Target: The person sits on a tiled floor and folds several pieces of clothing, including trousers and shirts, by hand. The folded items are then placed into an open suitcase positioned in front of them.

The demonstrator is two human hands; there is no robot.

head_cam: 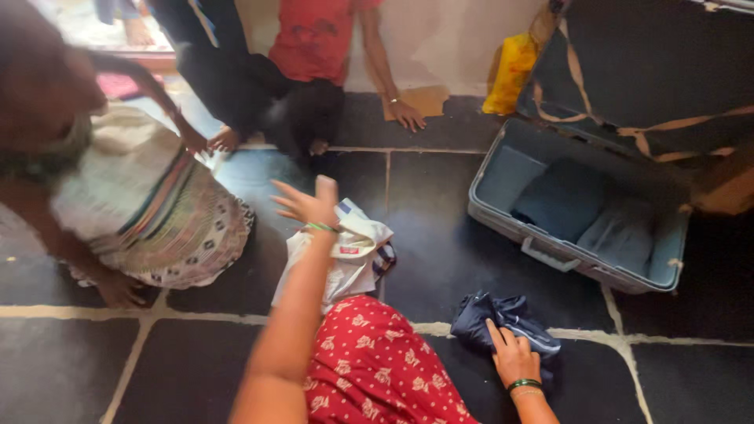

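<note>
Head view: a floor of dark stone tiles (440,259) with pale joints, by a whitewashed wall. An open grey hard-shell suitcase (577,212) holding folded blue cloth lies on it. Left of the suitcase, the left hand (308,204) spreads wide above a crumpled white cloth (353,251). In front of the suitcase, the right hand (512,357) presses flat on a bunched navy garment (506,318). Two other people sit nearby, blurred and cut off.
</note>
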